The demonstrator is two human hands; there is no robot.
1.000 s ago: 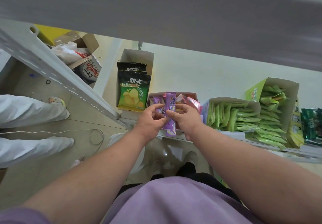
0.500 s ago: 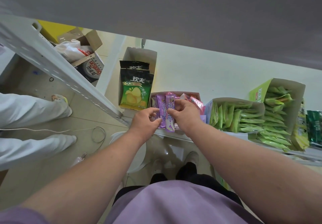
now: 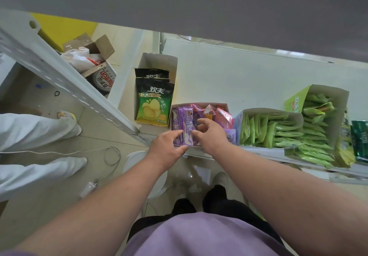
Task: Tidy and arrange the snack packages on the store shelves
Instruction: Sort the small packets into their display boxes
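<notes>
Purple snack packet (image 3: 186, 125) upright in box (image 3: 226, 106), left hand (image 3: 167, 146) and right hand (image 3: 212, 134) pinching its lower end

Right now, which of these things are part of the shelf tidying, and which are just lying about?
Part of the job:
purple packets, held by both hands
their box
chip bags
green packets
shelf

Lying about:
cardboard box with a plastic bag
cable
</notes>
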